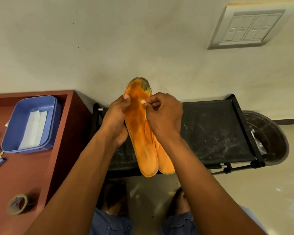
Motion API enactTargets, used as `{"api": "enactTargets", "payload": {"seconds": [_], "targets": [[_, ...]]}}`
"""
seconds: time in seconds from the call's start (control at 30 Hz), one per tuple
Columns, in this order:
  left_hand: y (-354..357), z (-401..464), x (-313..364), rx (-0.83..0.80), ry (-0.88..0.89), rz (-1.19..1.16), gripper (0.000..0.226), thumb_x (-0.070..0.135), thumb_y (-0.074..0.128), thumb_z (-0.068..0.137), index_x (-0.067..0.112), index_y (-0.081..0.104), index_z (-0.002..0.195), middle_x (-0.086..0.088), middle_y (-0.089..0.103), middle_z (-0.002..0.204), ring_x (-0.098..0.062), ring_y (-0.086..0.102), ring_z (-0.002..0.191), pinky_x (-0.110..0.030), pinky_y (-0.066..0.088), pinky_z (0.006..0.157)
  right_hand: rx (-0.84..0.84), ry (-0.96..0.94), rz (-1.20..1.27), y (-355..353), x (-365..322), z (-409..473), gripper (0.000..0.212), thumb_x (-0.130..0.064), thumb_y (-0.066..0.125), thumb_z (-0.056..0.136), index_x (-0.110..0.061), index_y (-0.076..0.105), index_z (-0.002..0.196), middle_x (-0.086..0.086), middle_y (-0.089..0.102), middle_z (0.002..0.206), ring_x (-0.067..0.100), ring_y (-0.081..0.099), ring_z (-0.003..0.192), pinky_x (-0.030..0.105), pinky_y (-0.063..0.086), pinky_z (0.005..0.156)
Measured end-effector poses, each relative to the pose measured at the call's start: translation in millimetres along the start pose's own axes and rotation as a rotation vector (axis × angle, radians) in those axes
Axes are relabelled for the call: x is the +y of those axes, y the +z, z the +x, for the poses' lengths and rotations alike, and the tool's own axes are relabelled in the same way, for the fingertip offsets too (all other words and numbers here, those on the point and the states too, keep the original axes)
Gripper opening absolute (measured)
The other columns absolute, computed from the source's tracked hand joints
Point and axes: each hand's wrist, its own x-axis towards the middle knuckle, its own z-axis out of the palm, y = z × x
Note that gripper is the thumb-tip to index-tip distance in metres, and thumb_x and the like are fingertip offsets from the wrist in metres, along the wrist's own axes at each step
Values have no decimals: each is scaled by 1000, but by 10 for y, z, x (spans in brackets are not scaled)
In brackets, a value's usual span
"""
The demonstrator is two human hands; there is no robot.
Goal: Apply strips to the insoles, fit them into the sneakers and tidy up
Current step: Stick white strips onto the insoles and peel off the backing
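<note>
1. In the centre of the frame the person holds two orange insoles (139,133), one on top of the other, above a black rack (214,131).
2. The left hand (115,119) grips the left edge of the insoles, with the thumb lying on the upper surface and the other fingers curled behind.
3. The right hand (163,114) has its fingers curled and pinches a small white strip (143,101) against the right side of the top insole, near the toe part.
4. To do this step well, I think the left hand should keep the insole flat and steady while the right hand presses the strip down from one end to the other, without wrinkles.
5. The long axis of the insoles runs almost vertically in the frame, a little tilted. The dirty toe end points to the upper centre and the heels to the lower centre.
6. More white strips (34,129) lie in a blue tray (24,107) on the red table (41,167) at the left of the frame.
</note>
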Motion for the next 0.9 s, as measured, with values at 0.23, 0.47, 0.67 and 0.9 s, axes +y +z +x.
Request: {"api": "enactTargets", "payload": {"seconds": [0.23,0.47,0.67,0.9], "targets": [[5,4,-18,-14,5,52,41,38,38,110,16,61,136,-8,74,122,-26,72,113,-45,58,96,-126,7,105,-15,-22,-8,9,-17,79,87,-22,81,94,-7,76,92,4,68,82,29,61,81],[8,-5,4,-30,10,31,41,33,38,111,8,63,130,-12,77,113,-23,76,102,-33,63,80,-119,-93,104,72,-83,-103,8,-16,77,86,-22,80,91,-10,75,85,6,68,78,35,61,77],[77,-4,-56,-43,-4,67,38,39,41,109,20,64,133,-3,73,126,-25,68,119,-51,52,104,120,-54,-7,35,18,-13,5,-21,76,88,-21,78,93,-2,72,88,11,67,79,38,60,74],[-15,5,10,60,-8,-79,40,39,41,109,15,63,133,-10,75,120,-28,73,110,-48,58,94,-189,-40,39,4,-39,-20,8,-20,80,86,-24,81,93,-6,74,90,5,68,80,32,60,81]]}}
